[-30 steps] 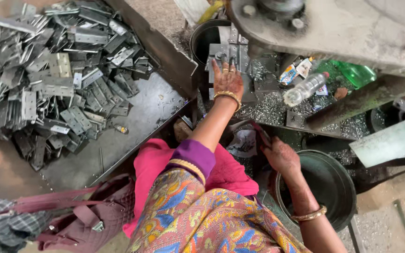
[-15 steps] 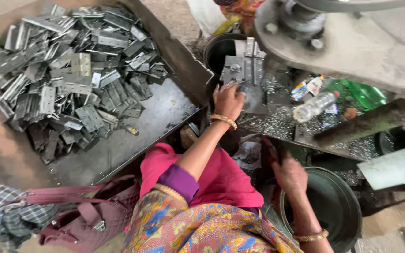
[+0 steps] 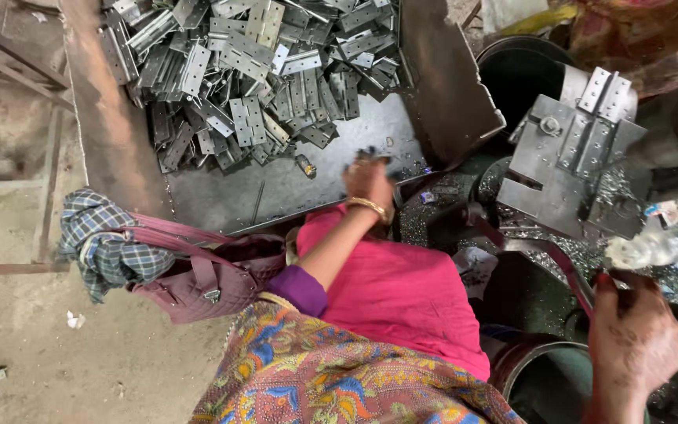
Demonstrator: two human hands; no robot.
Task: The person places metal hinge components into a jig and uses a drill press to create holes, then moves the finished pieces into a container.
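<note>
Reaching over the front edge of the dark metal tray (image 3: pixel 308 188), my left hand (image 3: pixel 368 177) sits low over its bare floor, a gold bangle (image 3: pixel 367 206) on the wrist; the fingers are blurred and curled downward, and I cannot tell whether they hold anything. The pile of metal hinges (image 3: pixel 253 71) fills the upper part of the tray, well apart from my fingertips, with one small stray piece (image 3: pixel 304 166) lying loose on the floor just to the side of the hand. My right hand (image 3: pixel 636 345) is down at the lower right, fingers closed loosely around a thin reddish-brown lever (image 3: pixel 566 271) that runs up and leftward from it. Between my two hands stands the grey steel die block (image 3: pixel 566 161) of the press, with a pale hinge (image 3: pixel 604 90) propped at its top and metal shavings (image 3: pixel 582 255) scattered about its base. A clear plastic bottle (image 3: pixel 661 245) lies on its side just above my right hand. Below that hand a round dark pan (image 3: pixel 539 377) shows part of its rim. My pink cloth (image 3: pixel 402 290) and patterned wrap (image 3: pixel 331 369) cover my lap, and to the left a maroon bag (image 3: pixel 198 275) with a checked cloth (image 3: pixel 100 239) tucked by it rests against the tray's front edge on the dusty floor (image 3: pixel 56 361).
</note>
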